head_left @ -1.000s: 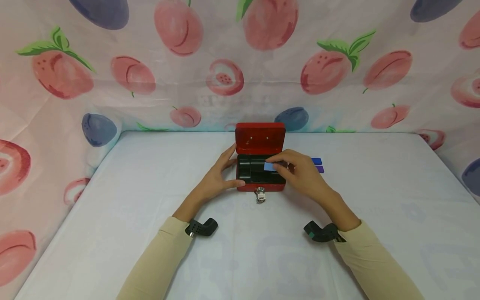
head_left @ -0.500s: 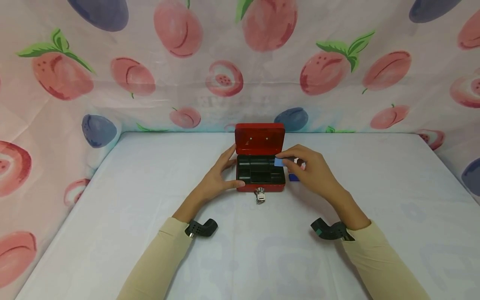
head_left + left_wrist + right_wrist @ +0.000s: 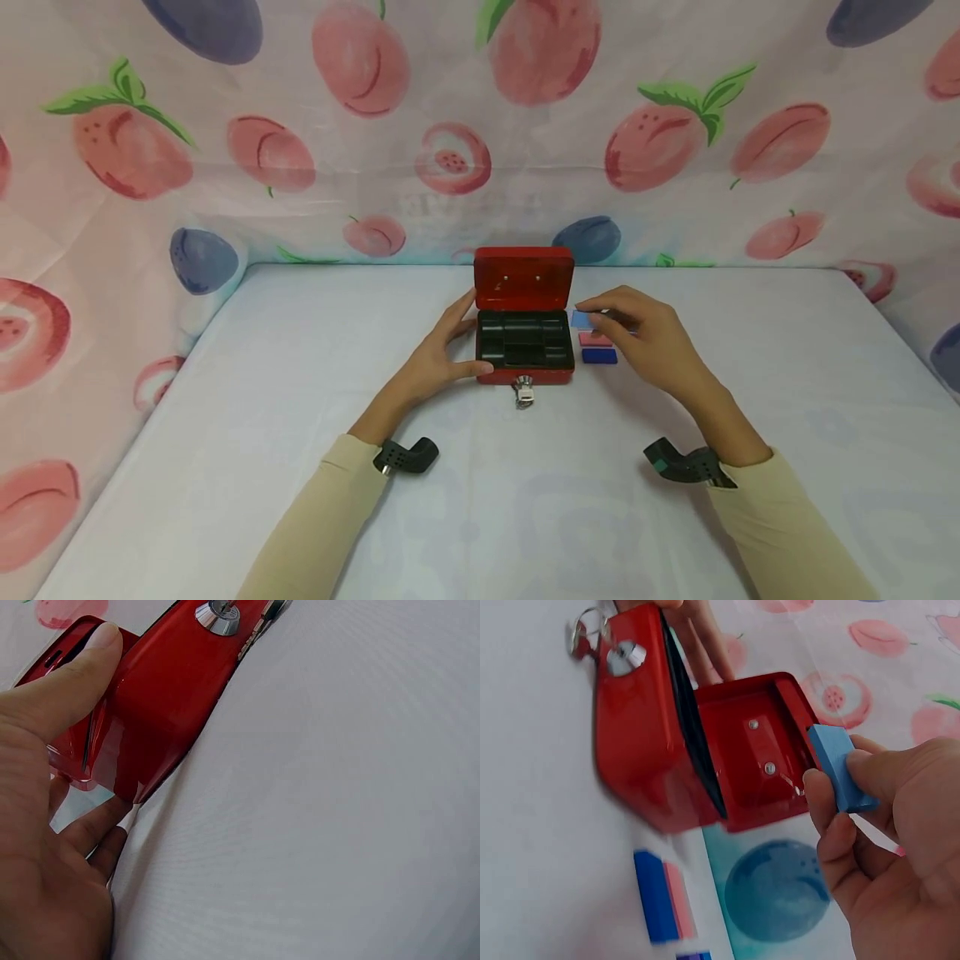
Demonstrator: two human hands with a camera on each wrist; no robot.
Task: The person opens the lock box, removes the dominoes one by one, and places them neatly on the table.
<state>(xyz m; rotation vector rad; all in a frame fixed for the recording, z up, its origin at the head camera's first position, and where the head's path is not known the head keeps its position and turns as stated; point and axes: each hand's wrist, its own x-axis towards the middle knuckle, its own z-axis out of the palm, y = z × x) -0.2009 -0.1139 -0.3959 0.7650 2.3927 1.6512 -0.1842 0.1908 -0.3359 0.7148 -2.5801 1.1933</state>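
Observation:
A small red cash box (image 3: 525,377) stands with its lid (image 3: 523,279) raised, showing a black compartment tray (image 3: 525,337). My left hand (image 3: 442,354) holds the box's left end. In the left wrist view its thumb (image 3: 79,682) lies over the box's top edge. Just right of the box, my right hand (image 3: 645,337) pinches a light-blue rectangular block (image 3: 836,765) between thumb and fingers. Below that hand lie a pink block (image 3: 595,339) and a dark-blue block (image 3: 599,356), side by side. A purple block (image 3: 694,956) shows only partly in the right wrist view.
Keys on a ring (image 3: 589,634) hang from the lock (image 3: 626,658) on the box's front. The white-covered table (image 3: 480,492) meets a fruit-printed cloth (image 3: 375,192) behind the box and at the left.
My right hand has carried the light-blue block from over the tray to the right, beyond the box's edge. The pink and dark-blue blocks have come into view. My left hand has stayed on the box.

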